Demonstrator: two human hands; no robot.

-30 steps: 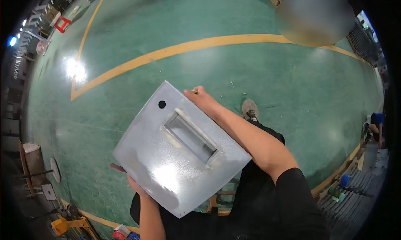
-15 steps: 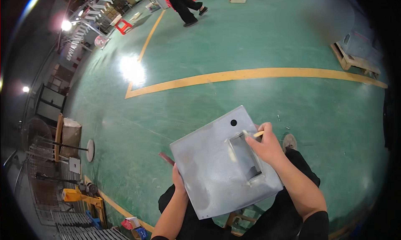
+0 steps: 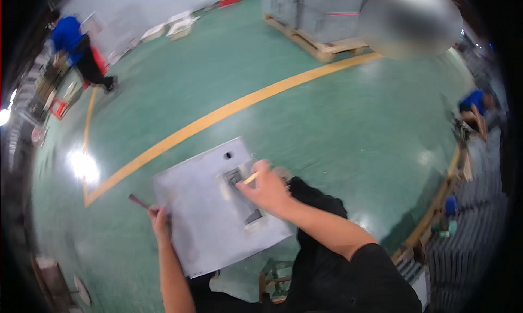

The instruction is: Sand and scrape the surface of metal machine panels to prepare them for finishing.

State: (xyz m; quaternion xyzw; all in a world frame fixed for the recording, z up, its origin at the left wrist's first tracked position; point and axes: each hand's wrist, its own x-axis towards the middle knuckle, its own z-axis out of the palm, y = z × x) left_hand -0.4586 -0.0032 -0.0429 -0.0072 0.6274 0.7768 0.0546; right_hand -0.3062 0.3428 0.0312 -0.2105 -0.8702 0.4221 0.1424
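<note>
A flat grey metal panel (image 3: 199,215) rests tilted over my lap. It has a round dark hole near its far edge and a rectangular cut-out (image 3: 253,215) with pale patches around it. My left hand (image 3: 158,221) grips the panel's left edge. A dark reddish-brown strip (image 3: 138,201) sticks out beside that hand; whether the fingers also hold it I cannot tell. Between the fingers of my right hand (image 3: 268,190) is a short thin yellow stick (image 3: 251,178), held over the far end of the cut-out. Motion blurs its tip.
Grey metal cabinets (image 3: 327,18) stand on a wooden pallet (image 3: 321,52) beyond the yellow floor line (image 3: 229,112). One person in blue (image 3: 73,43) is at far left, another (image 3: 475,108) crouches at right. Grey metal pieces (image 3: 468,242) line the right side.
The view has swung to the right, bringing the cabinets and the crouching person into sight. My left hand keeps its grip on the panel; the right still holds the yellow stick by the cut-out.
</note>
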